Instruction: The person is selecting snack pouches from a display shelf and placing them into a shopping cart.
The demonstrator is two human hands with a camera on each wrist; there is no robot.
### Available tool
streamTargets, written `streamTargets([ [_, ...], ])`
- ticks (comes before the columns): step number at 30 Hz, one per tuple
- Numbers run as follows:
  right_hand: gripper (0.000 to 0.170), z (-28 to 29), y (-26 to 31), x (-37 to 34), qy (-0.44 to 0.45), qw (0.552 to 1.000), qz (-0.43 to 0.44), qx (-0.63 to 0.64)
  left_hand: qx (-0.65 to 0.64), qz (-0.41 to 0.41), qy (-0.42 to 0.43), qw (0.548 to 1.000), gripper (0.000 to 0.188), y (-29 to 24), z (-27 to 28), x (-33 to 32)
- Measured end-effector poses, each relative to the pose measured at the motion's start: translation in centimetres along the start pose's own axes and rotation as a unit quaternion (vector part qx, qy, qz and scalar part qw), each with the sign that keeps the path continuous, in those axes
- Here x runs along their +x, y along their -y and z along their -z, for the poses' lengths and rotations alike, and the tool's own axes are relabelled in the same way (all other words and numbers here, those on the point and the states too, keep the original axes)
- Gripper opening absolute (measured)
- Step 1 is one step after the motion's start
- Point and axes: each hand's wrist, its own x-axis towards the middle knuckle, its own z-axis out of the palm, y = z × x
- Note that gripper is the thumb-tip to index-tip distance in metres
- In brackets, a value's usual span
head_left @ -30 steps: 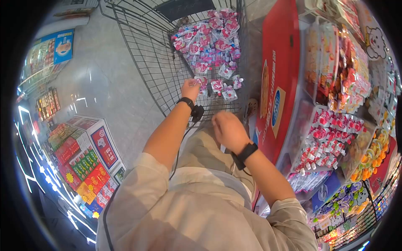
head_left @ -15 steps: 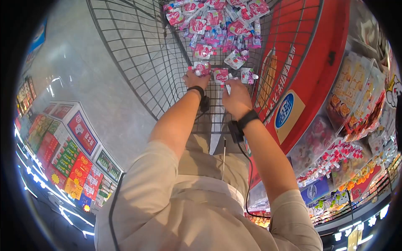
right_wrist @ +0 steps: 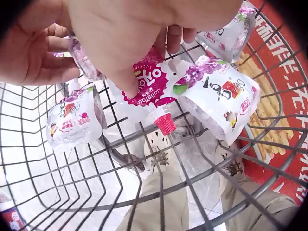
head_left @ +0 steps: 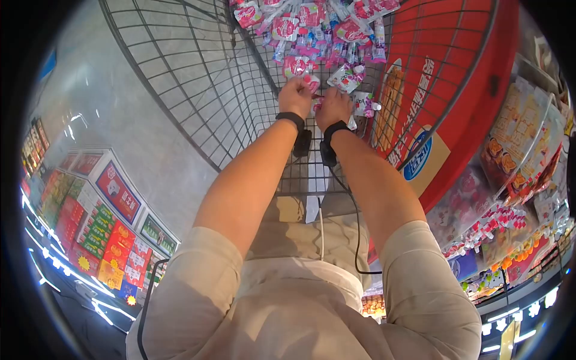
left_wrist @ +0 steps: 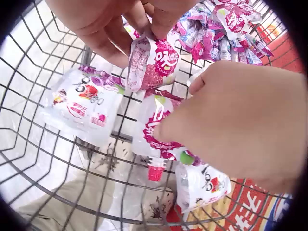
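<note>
Both hands are low inside a wire shopping cart (head_left: 198, 90), close together over jelly pouches. My left hand (head_left: 295, 97) pinches a pink-and-white jelly pouch (left_wrist: 154, 65) between thumb and fingers. Just beside it, my right hand (head_left: 334, 110) grips a second pink-and-white jelly pouch (right_wrist: 147, 84), thumb across its front, red spout cap pointing toward the body. White pouches with purple grape prints lie on either side: one white pouch (right_wrist: 77, 120) at the left, another white pouch (right_wrist: 219, 96) at the right. The right hand covers part of its pouch.
A heap of pink and purple pouches (head_left: 324, 33) fills the cart's far end. Along the right stands a red display panel (head_left: 456, 120) with bagged snacks (head_left: 516, 144) behind it. Stacked snack boxes (head_left: 102, 222) stand on the left. A cable (head_left: 358, 246) hangs from the right wrist.
My right hand has moved forward into the cart and taken hold of a pouch. The left hand has shifted right, toward it, holding its pouch. The view has moved closer over the cart.
</note>
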Motion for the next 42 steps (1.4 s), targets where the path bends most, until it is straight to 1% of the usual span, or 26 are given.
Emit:
streamTargets([
  [3, 0.039, 0.9, -0.1, -0.2, -0.017, 1.0, 0.01, -0.012, -0.018, 0.097, 0.054, 0.994, 0.003, -0.8, 2.1, -0.6],
  [4, 0.034, 1.3, 0.2, -0.5, -0.025, 0.999, 0.036, -0.019, 0.035, 0.005, 0.051, 0.998, 0.007, -1.4, 3.3, -1.0],
  [5, 0.034, 2.0, 0.7, -0.8, -0.033, 0.999, 0.037, -0.012, 0.04, -0.004, 0.049, 0.998, 0.007, -0.6, 3.6, -1.4],
  [7, 0.027, 3.3, 1.2, -1.3, 0.168, 0.986, 0.005, -0.011, -0.097, 0.053, 0.056, 0.992, 0.012, 0.7, 4.1, -2.1],
  [9, 0.022, 2.2, 0.8, -1.8, 0.181, 0.983, -0.003, 0.028, -0.042, 0.062, 0.069, 0.995, 0.016, -2.4, 6.4, -3.6],
  [13, 0.024, 6.3, 1.4, -4.8, 0.152, 0.987, -0.001, 0.05, 0.065, 0.014, 0.084, 0.994, 0.022, -3.3, 7.5, -4.2],
  [15, 0.024, 9.9, 1.1, -6.0, 0.215, 0.974, 0.013, 0.074, 0.181, -0.147, 0.105, 0.967, 0.038, -1.6, 6.3, -2.9],
  [16, 0.025, 11.4, 0.5, -7.4, 0.183, 0.978, 0.04, 0.093, 0.205, -0.127, 0.162, 0.957, 0.057, -1.2, 5.4, -2.2],
  [21, 0.03, 21.5, -1.7, -15.2, 0.089, 0.944, 0.174, 0.266, 0.351, -0.011, 0.191, 0.917, 0.077, -1.1, 0.4, -1.2],
  [23, 0.028, 24.4, -3.4, -19.1, 0.1, 0.901, 0.14, 0.398, 0.379, 0.044, 0.151, 0.912, 0.082, -2.4, -0.7, -1.7],
  [25, 0.031, 24.4, -4.7, -19.7, 0.1, 0.9, 0.15, 0.397, 0.37, 0.083, 0.135, 0.915, 0.083, -1.6, -0.8, -1.3],
  [27, 0.031, 24.6, -6.1, -21.8, 0.068, 0.878, 0.077, 0.467, 0.38, 0.118, 0.127, 0.908, 0.081, -3.3, -1.5, -1.2],
  [28, 0.033, 24.1, -6.6, -23.1, 0.034, 0.867, 0.053, 0.494, 0.327, 0.128, 0.104, 0.93, 0.079, 5.0, -1.4, 1.4],
  [29, 0.034, 24.2, -7.5, -23.7, 0.011, 0.885, 0.05, 0.462, 0.449, 0.072, 0.19, 0.87, 0.072, 3.2, -0.8, 1.7],
  [30, 0.035, 24.0, -7.7, -23.6, -0.014, 0.874, 0.052, 0.482, 0.44, 0.012, 0.177, 0.88, 0.068, 5.2, -5.2, 4.1],
  [31, 0.036, 24.5, -8.5, -24.6, -0.04, 0.866, 0.041, 0.496, 0.375, 0.042, 0.236, 0.895, 0.06, 7.3, -0.4, 3.3],
  [32, 0.036, 25.2, -10.2, -25.5, -0.055, 0.854, 0.009, 0.517, 0.293, -0.084, 0.261, 0.916, 0.059, 3.1, -1.4, 1.7],
  [33, 0.037, 24.7, -9.6, -25.4, -0.029, 0.835, -0.002, 0.549, 0.457, -0.053, 0.22, 0.86, 0.056, 9.2, -1.3, 3.1],
  [34, 0.037, 24.7, -9.5, -25.7, -0.014, 0.851, 0.007, 0.525, 0.125, 0.07, 0.225, 0.964, 0.059, 12.3, 0.7, 2.5],
  [35, 0.037, 24.0, -9.8, -25.9, -0.016, 0.842, 0.01, 0.54, 0.194, 0.062, 0.198, 0.959, 0.067, 8.6, 0.4, 1.4],
  [36, 0.037, 22.9, -10.4, -26.2, -0.042, 0.826, -0.002, 0.562, 0.071, 0.063, 0.223, 0.97, 0.077, 12.6, 3.9, 4.1],
  [37, 0.037, 21.8, -10.5, -25.9, -0.06, 0.807, -0.01, 0.587, 0.373, -0.025, 0.006, 0.927, 0.093, 18.8, -2.8, 4.2],
  [38, 0.037, 22.3, -11.0, -26.6, -0.04, 0.816, 0.011, 0.577, 0.294, 0.029, 0.003, 0.955, 0.111, 19.0, -2.3, 4.5],
  [39, 0.036, 25.1, -12.0, -27.6, -0.034, 0.845, -0.009, 0.534, 0.221, 0.06, 0.147, 0.962, 0.12, 11.7, -2.7, 1.3],
  [40, 0.036, 25.7, -12.0, -27.2, -0.004, 0.846, -0.004, 0.534, 0.297, 0.135, 0.097, 0.94, 0.117, 2.1, -5.4, -1.2],
  [42, 0.034, 25.8, -11.6, -27.3, 0.022, 0.848, 0.006, 0.53, 0.355, 0.142, 0.023, 0.924, 0.113, 2.9, -5.1, -1.4],
])
